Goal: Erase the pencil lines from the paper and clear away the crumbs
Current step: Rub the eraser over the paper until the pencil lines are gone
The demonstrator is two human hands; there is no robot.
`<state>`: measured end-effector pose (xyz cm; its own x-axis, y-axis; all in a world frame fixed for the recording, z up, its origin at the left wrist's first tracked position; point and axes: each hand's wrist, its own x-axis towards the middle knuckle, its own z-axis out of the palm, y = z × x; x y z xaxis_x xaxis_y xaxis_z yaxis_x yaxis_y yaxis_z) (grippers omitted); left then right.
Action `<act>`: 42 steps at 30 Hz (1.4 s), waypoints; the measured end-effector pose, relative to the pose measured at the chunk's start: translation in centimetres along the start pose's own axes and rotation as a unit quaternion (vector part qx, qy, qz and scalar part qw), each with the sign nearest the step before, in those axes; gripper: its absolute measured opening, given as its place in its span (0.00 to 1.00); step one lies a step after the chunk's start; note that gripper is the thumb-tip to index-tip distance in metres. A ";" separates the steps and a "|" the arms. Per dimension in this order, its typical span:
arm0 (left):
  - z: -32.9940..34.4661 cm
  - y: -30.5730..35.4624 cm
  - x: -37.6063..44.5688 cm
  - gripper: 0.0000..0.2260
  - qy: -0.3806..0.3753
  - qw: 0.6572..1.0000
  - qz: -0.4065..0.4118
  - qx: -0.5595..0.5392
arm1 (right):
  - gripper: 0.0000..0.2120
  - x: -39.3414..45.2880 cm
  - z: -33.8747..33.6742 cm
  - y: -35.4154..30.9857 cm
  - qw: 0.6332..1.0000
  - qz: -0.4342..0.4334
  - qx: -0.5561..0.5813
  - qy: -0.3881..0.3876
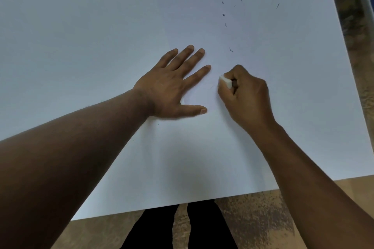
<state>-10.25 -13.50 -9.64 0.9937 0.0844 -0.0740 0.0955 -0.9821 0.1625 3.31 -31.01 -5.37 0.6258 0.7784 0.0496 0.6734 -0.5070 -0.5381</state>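
My right hand [245,97], just right of centre frame, curls its fingers [224,95] round a small white block eraser [226,81], seemingly touching the large white paper sheet [101,26]. My left hand [172,85] lies flat beside it, fingers spread. Dark eraser crumbs [223,14] dot the upper right.

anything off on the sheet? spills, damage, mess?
No damage visible. Only dark eraser crumbs scattered on the paper beyond the right hand, which grips the eraser. Left hand rests flat on the paper.
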 end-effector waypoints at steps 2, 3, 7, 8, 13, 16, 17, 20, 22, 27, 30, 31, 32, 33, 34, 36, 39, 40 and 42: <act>0.0 0.0 0.0 0.43 0.000 1.000 0.004 -0.003 | 0.06 -0.9 0.6 -0.8 0.998 -0.041 -0.004 -0.037; 0.0 0.0 0.0 0.42 0.000 1.000 0.006 -0.003 | 0.05 -1.3 0.9 -1.1 0.997 -0.059 -0.016 -0.046; -0.1 0.0 0.0 0.41 -0.006 1.000 0.010 -0.001 | 0.05 -0.2 0.7 -0.2 0.997 -0.047 -0.062 0.016; -0.1 0.0 0.0 0.41 -0.006 1.000 0.010 -0.001 | 0.06 0.4 0.3 0.3 0.997 -0.030 -0.063 0.030; -0.1 0.0 -0.1 0.44 0.004 1.000 0.004 -0.002 | 0.06 -0.6 0.8 -0.9 0.998 -0.050 -0.025 -0.010; -0.1 0.0 -0.1 0.44 0.003 1.000 0.006 0.001 | 0.06 -2.0 1.9 -2.2 0.995 -0.082 -0.044 -0.032; -0.2 0.1 -0.1 0.45 0.001 1.000 0.005 -0.001 | 0.07 -1.8 1.8 -1.9 0.995 -0.078 -0.053 -0.025; -0.2 0.1 -0.1 0.45 -0.005 1.000 0.003 -0.008 | 0.07 0.1 0.9 -0.1 0.997 -0.024 -0.071 0.025; -0.2 0.1 -0.1 0.45 -0.006 1.000 0.002 -0.008 | 0.07 1.2 -0.2 1.0 0.998 0.012 -0.042 0.036; -0.4 0.0 -0.1 0.46 -0.010 1.000 0.005 -0.005 | 0.06 0.2 -0.1 -0.5 0.998 -0.033 0.037 -0.029; -0.4 0.1 -0.1 0.46 -0.011 1.000 0.005 -0.008 | 0.07 -1.2 0.8 -1.4 0.993 -0.087 0.013 -0.082; -0.4 0.1 -0.1 0.46 -0.012 1.000 0.006 -0.009 | 0.08 -1.3 0.9 -1.3 0.992 -0.091 -0.001 -0.086; -0.4 0.1 -0.1 0.46 -0.013 1.000 0.005 -0.010 | 0.08 -1.1 0.9 -1.1 0.993 -0.088 -0.013 -0.081; -0.4 0.0 -0.1 0.46 -0.012 1.000 0.003 -0.010 | 0.07 -0.7 0.8 -0.7 0.994 -0.081 -0.021 -0.070; -0.4 0.1 -0.1 0.47 -0.013 1.000 0.001 -0.009 | 0.07 -0.3 0.6 -0.2 0.996 -0.068 -0.023 -0.056; -0.4 0.1 -0.1 0.47 -0.015 1.000 -0.001 -0.007 | 0.07 0.8 -0.1 0.9 0.999 -0.025 -0.017 -0.025; -0.4 0.1 -0.1 0.46 -0.013 1.000 -0.001 -0.011 | 0.08 1.7 -1.0 2.4 0.999 0.034 0.008 -0.001; -0.3 0.1 -0.1 0.46 -0.010 1.000 0.001 -0.013 | 0.08 1.6 -1.1 2.4 0.999 0.044 0.022 0.003; -0.2 0.0 -0.1 0.44 -0.005 1.000 0.005 -0.013 | 0.07 0.8 -0.7 1.8 0.998 0.042 0.049 -0.002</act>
<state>-10.33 -13.46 -9.41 0.9940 0.0733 -0.0816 0.0876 -0.9782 0.1885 5.29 -31.49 -5.70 0.6770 0.7360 -0.0032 0.5766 -0.5331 -0.6192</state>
